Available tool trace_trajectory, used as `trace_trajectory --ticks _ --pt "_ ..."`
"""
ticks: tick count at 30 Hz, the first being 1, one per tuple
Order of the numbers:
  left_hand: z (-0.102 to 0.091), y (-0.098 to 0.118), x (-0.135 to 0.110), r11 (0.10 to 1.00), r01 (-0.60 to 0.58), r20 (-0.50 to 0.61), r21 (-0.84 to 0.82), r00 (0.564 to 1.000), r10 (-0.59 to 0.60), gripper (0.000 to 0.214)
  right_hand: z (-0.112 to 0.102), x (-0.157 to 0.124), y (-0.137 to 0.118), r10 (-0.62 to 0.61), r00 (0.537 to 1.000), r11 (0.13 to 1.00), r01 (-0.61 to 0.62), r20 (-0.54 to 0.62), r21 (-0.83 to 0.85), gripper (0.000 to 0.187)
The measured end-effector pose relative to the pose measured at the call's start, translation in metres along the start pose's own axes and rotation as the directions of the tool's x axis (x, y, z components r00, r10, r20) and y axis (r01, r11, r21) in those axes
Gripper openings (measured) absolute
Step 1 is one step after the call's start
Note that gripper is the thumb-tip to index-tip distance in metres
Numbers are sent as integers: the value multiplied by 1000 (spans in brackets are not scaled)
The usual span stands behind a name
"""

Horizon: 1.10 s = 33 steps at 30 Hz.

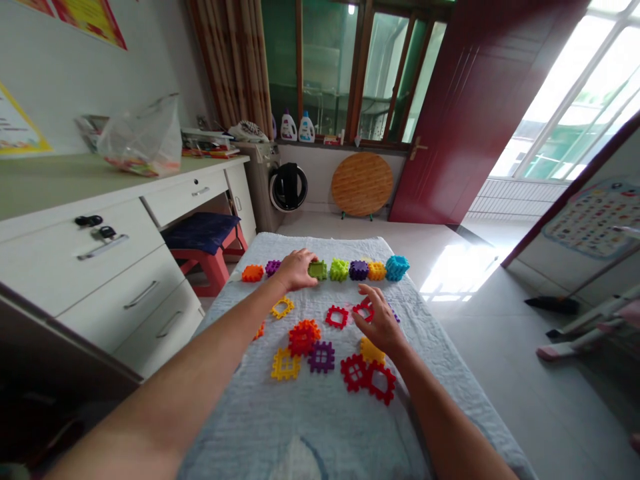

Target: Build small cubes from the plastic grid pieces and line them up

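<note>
A row of plastic building cubes runs along the far edge of a cloth-covered table (320,427): orange (253,273), purple (273,267), dark green (317,270), light green (339,269), purple (359,269), orange-yellow (377,271) and blue (397,267). My left hand (296,269) rests curled against the dark green cube. My right hand (379,320) hovers with fingers spread over a red square frame piece (363,310). Loose flat frame pieces lie nearer me: yellow (283,307), red (337,317), purple (321,357), yellow (285,365) and joined red ones (369,378).
A white desk with drawers (100,267) stands at left, with a red stool (210,257) under it. A plastic bag (143,140) lies on the desk. A round wooden board (362,183) leans under the window. A dark red door (480,100) is open at right.
</note>
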<state>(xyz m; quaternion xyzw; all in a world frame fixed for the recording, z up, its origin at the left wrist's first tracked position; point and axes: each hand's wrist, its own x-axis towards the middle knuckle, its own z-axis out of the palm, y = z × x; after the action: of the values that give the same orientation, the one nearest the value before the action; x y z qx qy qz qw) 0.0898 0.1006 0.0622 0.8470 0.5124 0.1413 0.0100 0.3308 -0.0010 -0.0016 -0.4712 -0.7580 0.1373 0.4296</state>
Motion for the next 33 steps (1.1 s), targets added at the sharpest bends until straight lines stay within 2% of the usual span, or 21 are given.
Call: trace_trajectory --ticks 3,8,18,25,30,33 --pt "5 -18 29 1000 13 45 2 999 -13 48 -4 0 4 16 1000 1000 -16 -16 -20 45" --pt "12 -22 52 1000 12 133 21 991 -15 50 -6 -3 2 17 1000 999 -17 -3 -33 44" --pt "25 -26 63 997 40 273 66 960 -57 53 -4 -4 -2 14 1000 999 -13 16 -53 43" --pt "25 -22 63 992 59 311 108 946 -90 89 -4 -4 -5 18 1000 999 -16 25 -51 42" --pt "27 -20 63 987 57 319 150 942 -103 61 -5 -4 -6 23 1000 998 -22 21 -54 40" --pt "29 -20 64 985 65 312 161 943 -114 54 -5 -3 -7 19 1000 998 -17 22 -52 40"
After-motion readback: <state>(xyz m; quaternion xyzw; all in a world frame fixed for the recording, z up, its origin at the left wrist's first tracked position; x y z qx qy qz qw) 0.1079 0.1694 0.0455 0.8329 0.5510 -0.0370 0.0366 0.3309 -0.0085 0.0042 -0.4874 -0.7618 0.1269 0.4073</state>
